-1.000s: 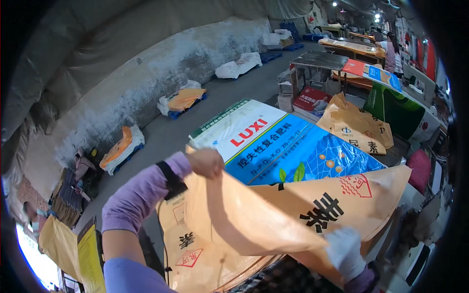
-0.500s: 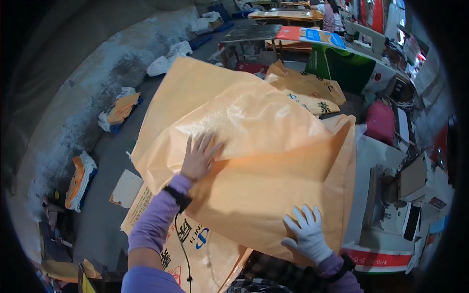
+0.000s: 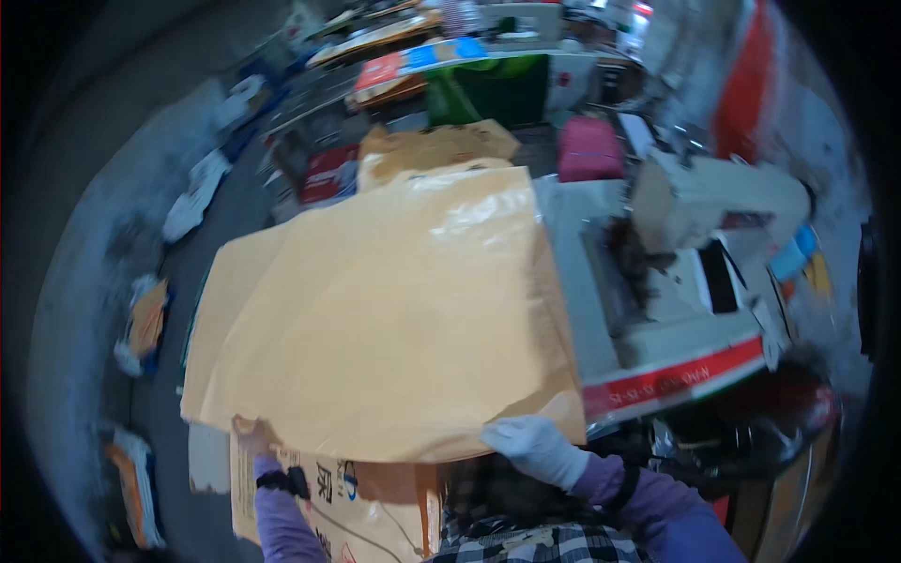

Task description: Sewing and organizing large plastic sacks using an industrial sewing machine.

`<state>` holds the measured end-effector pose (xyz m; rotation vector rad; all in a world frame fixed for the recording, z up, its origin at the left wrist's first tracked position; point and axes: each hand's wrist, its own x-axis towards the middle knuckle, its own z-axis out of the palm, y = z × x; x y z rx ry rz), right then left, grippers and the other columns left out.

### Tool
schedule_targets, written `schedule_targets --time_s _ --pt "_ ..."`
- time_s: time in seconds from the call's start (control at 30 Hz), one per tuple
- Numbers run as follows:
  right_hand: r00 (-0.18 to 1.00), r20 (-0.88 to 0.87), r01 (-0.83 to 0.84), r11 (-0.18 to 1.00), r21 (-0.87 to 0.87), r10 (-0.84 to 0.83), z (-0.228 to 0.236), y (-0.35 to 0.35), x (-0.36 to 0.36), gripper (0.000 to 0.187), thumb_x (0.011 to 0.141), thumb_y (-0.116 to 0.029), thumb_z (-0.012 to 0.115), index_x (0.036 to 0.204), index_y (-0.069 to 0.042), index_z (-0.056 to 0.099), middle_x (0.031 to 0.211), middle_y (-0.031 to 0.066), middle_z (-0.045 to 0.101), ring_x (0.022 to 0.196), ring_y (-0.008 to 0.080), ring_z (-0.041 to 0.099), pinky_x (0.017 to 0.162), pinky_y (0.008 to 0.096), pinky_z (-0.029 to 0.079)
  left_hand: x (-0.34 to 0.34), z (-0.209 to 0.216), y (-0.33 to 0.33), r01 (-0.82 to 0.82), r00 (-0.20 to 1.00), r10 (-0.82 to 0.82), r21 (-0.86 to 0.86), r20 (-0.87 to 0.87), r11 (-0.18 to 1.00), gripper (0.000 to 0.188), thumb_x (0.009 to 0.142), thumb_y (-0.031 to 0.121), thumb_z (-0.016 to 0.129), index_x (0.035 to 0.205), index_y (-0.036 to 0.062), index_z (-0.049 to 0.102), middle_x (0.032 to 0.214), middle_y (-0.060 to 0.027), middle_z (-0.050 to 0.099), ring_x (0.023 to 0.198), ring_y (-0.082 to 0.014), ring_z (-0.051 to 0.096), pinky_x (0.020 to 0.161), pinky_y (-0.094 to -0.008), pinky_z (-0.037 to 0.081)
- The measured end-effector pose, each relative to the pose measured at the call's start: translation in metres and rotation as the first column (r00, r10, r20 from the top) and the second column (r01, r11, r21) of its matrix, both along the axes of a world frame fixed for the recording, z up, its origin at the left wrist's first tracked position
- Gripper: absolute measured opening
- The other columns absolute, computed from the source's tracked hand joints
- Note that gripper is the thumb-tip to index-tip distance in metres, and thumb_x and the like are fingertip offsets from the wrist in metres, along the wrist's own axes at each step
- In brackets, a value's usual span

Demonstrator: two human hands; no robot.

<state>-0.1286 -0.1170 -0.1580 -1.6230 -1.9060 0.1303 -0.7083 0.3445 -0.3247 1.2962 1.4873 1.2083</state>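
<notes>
Bare left hand (image 3: 253, 437) and white-gloved right hand (image 3: 542, 452) are pinching a flat tan plastic sack (image 3: 385, 300) spreading beyond; uneven pulling might skew it.

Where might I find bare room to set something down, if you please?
Bare floor runs between the left bundles and the sack; a narrow strip of table lies between sack and machine. It's crowded past the sack's far edge.

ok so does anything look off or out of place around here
Mildly: a crumpled sack sits beyond the large tan sack, which lies fairly flat by comparison. Also, the right hand is gloved while the left hand looks bare, an uneven pairing.
</notes>
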Motion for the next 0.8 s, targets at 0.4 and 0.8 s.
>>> schedule_targets --time_s 0.4,0.8 --pt "0.983 -0.183 0.016 0.999 -0.047 -0.025 -0.009 -0.041 -0.053 0.023 0.074 -0.020 0.066 0.093 -0.010 0.057 0.087 0.0072 0.058 0.089 0.0260 0.057 0.081 0.0366 0.047 0.379 0.178 -0.181 0.785 0.590 -0.710 0.067 -0.385 0.616 0.046 0.080 0.006 0.065 0.124 0.0001 0.056 0.118 -0.0153 0.061 0.096 -0.0300 0.060 0.090 -0.0409 0.048" --pt "0.561 -0.683 0.334 0.883 -0.330 -0.468 -0.022 -0.089 0.023 0.039 0.075 -0.020 0.080 0.105 -0.001 0.063 0.086 0.0107 0.069 0.075 0.0198 0.067 0.072 0.0336 0.053 0.504 0.175 -0.400 0.908 0.416 -0.909 -0.046 -0.038 0.417 0.015 0.095 0.008 0.054 0.098 -0.0021 0.063 0.092 -0.0093 0.064 0.089 -0.0100 0.060 0.075 -0.0226 0.047"
